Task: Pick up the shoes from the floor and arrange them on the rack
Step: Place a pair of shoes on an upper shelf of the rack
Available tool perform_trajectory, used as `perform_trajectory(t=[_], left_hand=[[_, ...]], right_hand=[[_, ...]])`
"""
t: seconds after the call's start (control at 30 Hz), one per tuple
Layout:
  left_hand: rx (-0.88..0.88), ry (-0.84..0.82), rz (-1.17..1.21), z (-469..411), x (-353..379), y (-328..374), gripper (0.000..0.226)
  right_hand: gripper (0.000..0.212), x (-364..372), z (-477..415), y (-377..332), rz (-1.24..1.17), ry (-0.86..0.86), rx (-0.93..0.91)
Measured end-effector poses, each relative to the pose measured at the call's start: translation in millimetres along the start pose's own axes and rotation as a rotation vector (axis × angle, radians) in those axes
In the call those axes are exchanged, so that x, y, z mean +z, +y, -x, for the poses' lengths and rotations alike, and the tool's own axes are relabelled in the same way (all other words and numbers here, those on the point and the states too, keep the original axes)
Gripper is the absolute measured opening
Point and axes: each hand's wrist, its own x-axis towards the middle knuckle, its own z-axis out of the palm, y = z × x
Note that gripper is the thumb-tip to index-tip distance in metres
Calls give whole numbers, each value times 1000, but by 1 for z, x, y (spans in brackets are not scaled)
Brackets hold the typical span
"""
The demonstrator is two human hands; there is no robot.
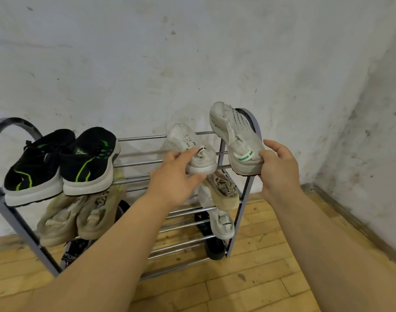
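A grey metal shoe rack [136, 164] stands against the wall. My left hand [174, 179] grips the heel of a white sneaker [188, 145] that lies on the top shelf, toe toward the wall. My right hand [280, 167] holds the heel of a second white sneaker [235, 134] with a green heel tab, tilted on its side over the rack's right end. A pair of black sneakers with green stripes [61, 163] sits on the top shelf at the left.
Beige sneakers [80, 217] fill the left of the middle shelf; a beige and a white shoe [221, 199] sit at its right. Dark shoes [212, 246] lie lower down. A stained white wall is behind, with a corner at right. The floor is wood [237, 289].
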Motion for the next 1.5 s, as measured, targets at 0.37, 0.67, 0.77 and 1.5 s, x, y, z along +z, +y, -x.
perform_trajectory(t=[0.37, 0.67, 0.77, 1.5], left_hand=[[40, 141, 174, 13, -7, 16, 38], [134, -10, 166, 116, -59, 38, 36], [126, -47, 148, 145, -63, 38, 37], [-21, -358, 79, 211, 19, -7, 40]], right_hand=[[31, -19, 3, 4, -1, -40, 32], [28, -46, 25, -20, -86, -120, 114], [27, -62, 36, -28, -101, -190, 186], [29, -65, 76, -26, 16, -330, 230]])
